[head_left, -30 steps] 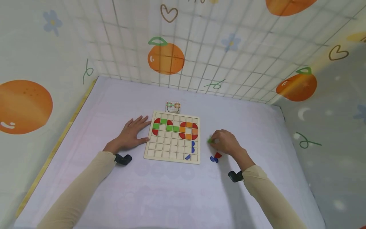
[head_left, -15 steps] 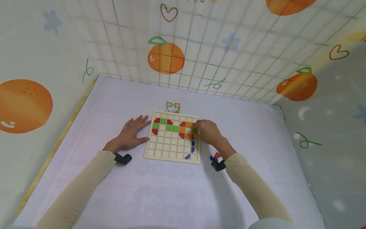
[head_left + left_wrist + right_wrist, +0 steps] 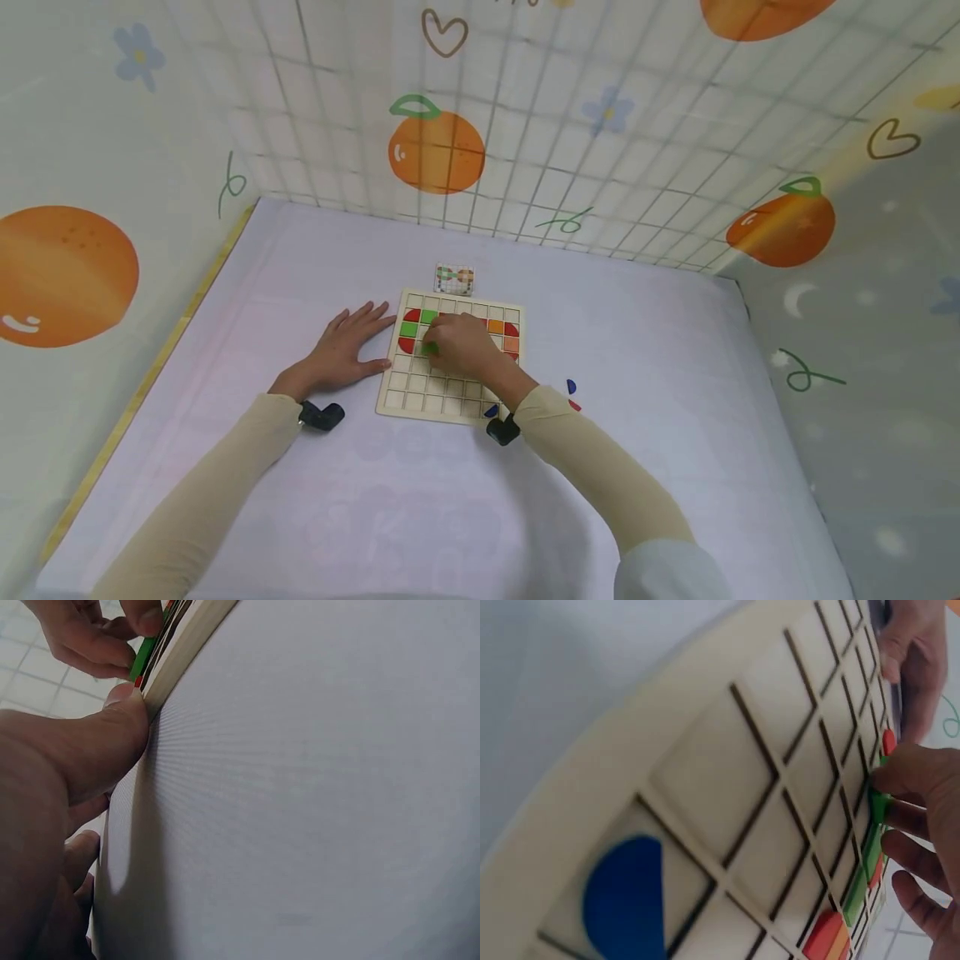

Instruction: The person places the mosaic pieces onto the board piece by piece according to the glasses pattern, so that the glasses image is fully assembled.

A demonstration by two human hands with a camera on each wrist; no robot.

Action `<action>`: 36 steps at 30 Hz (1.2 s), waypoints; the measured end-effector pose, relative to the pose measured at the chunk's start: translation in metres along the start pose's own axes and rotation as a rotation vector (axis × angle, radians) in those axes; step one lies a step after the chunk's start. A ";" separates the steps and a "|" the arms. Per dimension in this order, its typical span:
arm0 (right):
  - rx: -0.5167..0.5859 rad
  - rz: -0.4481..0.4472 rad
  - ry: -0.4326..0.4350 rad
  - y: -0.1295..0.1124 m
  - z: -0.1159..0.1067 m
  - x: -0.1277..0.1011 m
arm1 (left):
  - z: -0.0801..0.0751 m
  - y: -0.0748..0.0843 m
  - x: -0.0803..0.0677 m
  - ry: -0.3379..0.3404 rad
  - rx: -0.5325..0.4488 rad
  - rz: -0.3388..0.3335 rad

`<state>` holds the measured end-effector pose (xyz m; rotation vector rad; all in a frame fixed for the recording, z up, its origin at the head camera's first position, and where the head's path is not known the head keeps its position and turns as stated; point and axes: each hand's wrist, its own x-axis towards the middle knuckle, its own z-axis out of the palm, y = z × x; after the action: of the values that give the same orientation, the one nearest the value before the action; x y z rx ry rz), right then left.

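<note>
A pale wooden grid board (image 3: 420,404) lies on the table, with red, green, orange and blue flat pieces in some of its squares. My right hand (image 3: 465,343) reaches over the board's left half, thumb and fingertips pinching a green square tile (image 3: 430,348). Close up in the right wrist view, that green tile (image 3: 879,806) is at the grid, near a red piece (image 3: 889,740). At the board's left edge rests my left hand (image 3: 341,348), fingers spread and thumb touching the rim. The right hand and forearm hide part of the pattern.
Behind the board lies a small pattern card (image 3: 454,278). Loose pieces lie to the board's right, among them a blue half-circle (image 3: 572,387) and a red piece (image 3: 574,406). A blue half-circle (image 3: 626,900) sits in a square near the front edge.
My right hand has carried the green tile from the table right of the board, leftward across the grid to its left half. The left hand has stayed in place.
</note>
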<state>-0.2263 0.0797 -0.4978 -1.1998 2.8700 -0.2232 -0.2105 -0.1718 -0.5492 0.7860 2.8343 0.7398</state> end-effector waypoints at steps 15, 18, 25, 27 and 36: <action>0.009 -0.008 0.007 -0.011 0.006 0.002 | 0.000 0.000 0.000 -0.010 -0.009 -0.014; -0.110 -0.064 0.007 -0.014 0.004 0.000 | 0.001 -0.001 0.000 -0.007 -0.007 -0.017; -0.057 0.021 -0.048 -0.014 -0.007 0.000 | -0.002 0.000 0.001 -0.019 -0.015 -0.015; -0.007 0.066 -0.058 -0.009 -0.013 -0.005 | 0.000 -0.001 0.001 -0.019 -0.013 -0.016; 0.131 0.288 -0.078 0.041 -0.040 -0.077 | 0.002 -0.002 0.001 -0.026 -0.026 -0.031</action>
<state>-0.2045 0.1677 -0.4666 -0.7462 2.8612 -0.3408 -0.2119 -0.1719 -0.5524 0.7403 2.8010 0.7545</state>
